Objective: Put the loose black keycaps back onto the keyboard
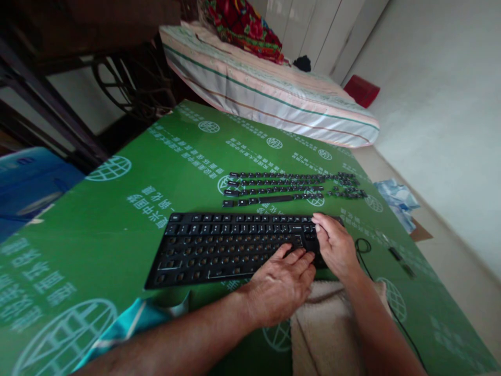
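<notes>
Right of frame centre, your left hand [284, 282] lies on the keyboard [225, 245], fingers slightly apart; whether your curled right hand [335, 243] grips anything, I cannot tell.

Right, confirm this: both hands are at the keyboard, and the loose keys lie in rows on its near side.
Wrong side: the head view shows the loose keys in rows beyond the keyboard. The left hand and right hand are at it.

The left hand [284, 282] and the right hand [334, 243] hide some part of the keyboard [219, 248], the loose keycaps [276, 199] bear marks too small to read, and the left edge cuts the blue object [37, 180].
</notes>
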Tool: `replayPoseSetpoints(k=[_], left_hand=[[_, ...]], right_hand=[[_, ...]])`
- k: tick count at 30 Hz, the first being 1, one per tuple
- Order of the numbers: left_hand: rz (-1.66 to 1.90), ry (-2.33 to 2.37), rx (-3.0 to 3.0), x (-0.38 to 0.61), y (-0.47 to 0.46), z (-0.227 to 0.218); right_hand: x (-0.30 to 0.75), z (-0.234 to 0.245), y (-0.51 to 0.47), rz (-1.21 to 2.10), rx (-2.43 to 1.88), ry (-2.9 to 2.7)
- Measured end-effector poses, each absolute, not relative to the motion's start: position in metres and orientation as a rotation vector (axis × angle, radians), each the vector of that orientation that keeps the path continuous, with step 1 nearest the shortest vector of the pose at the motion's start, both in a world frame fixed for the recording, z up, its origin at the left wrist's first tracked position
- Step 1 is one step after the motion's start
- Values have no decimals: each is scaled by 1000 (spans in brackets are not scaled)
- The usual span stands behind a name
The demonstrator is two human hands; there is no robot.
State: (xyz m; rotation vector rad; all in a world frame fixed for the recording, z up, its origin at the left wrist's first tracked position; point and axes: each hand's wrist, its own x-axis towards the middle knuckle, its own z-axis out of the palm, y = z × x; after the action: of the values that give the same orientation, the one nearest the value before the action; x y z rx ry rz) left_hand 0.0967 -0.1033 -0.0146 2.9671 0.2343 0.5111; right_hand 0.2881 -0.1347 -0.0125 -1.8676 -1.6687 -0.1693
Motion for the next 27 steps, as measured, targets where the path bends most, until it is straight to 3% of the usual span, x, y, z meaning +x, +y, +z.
replayPoseSetpoints(k=[10,27], left_hand=[[483,232,2963,96,-103,-13],[471,239,2956,96,-103,-11]], right_hand=[[297,-17,-136,-271,-1910,-1639],[280,-10,-129,-138,-1807,-1753]])
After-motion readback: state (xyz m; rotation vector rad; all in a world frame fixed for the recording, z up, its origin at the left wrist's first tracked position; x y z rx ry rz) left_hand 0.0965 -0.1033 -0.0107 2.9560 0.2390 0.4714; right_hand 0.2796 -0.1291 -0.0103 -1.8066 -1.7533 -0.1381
